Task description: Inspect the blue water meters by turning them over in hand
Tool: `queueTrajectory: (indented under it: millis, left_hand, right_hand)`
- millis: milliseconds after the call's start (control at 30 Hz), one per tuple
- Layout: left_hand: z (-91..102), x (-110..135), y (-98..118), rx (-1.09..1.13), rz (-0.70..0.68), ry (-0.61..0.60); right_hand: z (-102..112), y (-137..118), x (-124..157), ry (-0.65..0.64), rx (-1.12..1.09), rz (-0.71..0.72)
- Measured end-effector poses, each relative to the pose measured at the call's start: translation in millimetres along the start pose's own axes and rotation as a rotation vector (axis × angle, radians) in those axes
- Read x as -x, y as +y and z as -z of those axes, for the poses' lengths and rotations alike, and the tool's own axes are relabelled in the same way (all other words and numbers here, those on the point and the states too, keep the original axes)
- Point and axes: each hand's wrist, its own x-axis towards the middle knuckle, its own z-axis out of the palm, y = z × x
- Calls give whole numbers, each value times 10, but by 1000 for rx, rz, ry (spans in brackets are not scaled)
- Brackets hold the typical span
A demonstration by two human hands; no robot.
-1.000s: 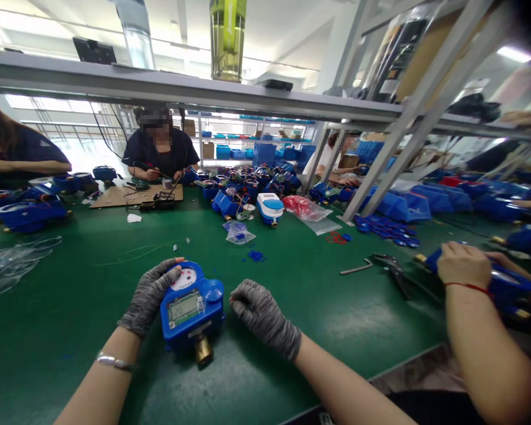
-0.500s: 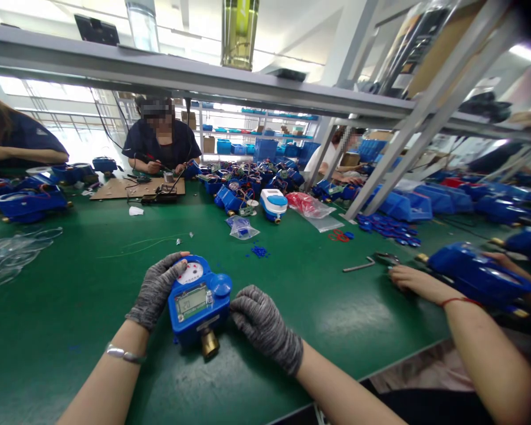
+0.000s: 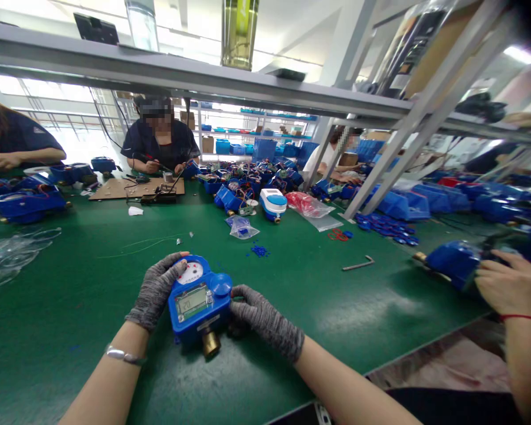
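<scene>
A blue water meter (image 3: 199, 321) with a small grey display, a round white dial and a brass pipe end facing me rests on the green bench. My left hand (image 3: 157, 292), in a grey fingerless glove, is closed round its upper left side, with fingertips at the dial's edge. At the meter's right side, beside the round blue cap (image 3: 222, 285), my gloved right hand (image 3: 265, 321) is closed against the casing. Its fingertips are partly hidden, so I cannot see whether a small part is between them.
Small blue pieces (image 3: 259, 251), a hex key (image 3: 358, 263) and a plastic bag (image 3: 241, 226) lie beyond the meter. Many meters (image 3: 248, 177) are heaped farther back. At right, a co-worker's hand (image 3: 508, 280) handles another meter (image 3: 454, 262). A metal shelf (image 3: 194, 71) crosses above.
My right hand has shifted slightly, its fingers now stretched closer along the meter's side. The co-worker's hand has moved right, away from near the hex key, with the tool beside it.
</scene>
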Motion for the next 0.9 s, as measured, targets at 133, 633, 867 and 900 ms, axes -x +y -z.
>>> queueTrajectory:
  millis: [133, 633, 867, 900]
  left_hand:
    - [-5, -12, -15, -2, 0, -10]
    - [-73, 251, 87, -337, -215, 42]
    - [-361, 820, 190, -1118, -509, -159]
    - [-355, 831, 191, -1217, -510, -172]
  right_hand:
    - [-83, -68, -27, -25, -65, -19]
    - [-136, 181, -111, 116, -188, 109]
    - [-75, 179, -141, 104, -203, 115]
    - [-72, 181, -157, 100, -207, 101]
